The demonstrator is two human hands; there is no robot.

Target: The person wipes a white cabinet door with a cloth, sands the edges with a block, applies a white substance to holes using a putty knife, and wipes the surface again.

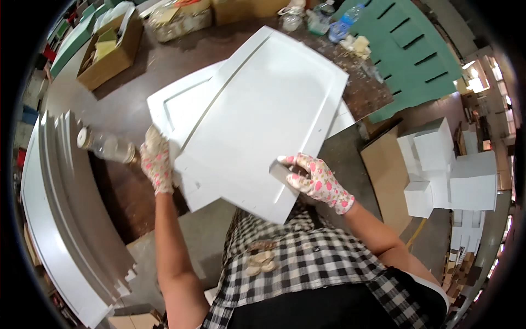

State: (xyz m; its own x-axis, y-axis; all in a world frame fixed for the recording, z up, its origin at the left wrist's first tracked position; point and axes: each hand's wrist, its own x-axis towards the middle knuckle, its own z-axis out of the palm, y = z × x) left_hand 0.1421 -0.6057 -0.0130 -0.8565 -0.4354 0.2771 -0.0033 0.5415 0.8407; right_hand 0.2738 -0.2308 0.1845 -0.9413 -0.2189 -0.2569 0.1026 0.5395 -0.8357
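A large white panel (263, 109) with a raised border lies at a slant on the dark table, on top of a second white panel (189, 90). My left hand (157, 162), in a white glove with pink flowers, grips the upper panel at its left edge; part of the fingers is hidden there. My right hand (320, 180), gloved alike, pinches a small grey sanding block (280, 171) between thumb and fingers. The block rests on the panel near its lower right edge.
Beside my left hand is a clear jar (112, 147). Stacked long white panels (66, 219) stand at far left. A cardboard box (112, 55) and plastic bottles (345, 23) are along the table's back. A green slotted board (405, 49) and white boxy pieces (433, 148) are at right.
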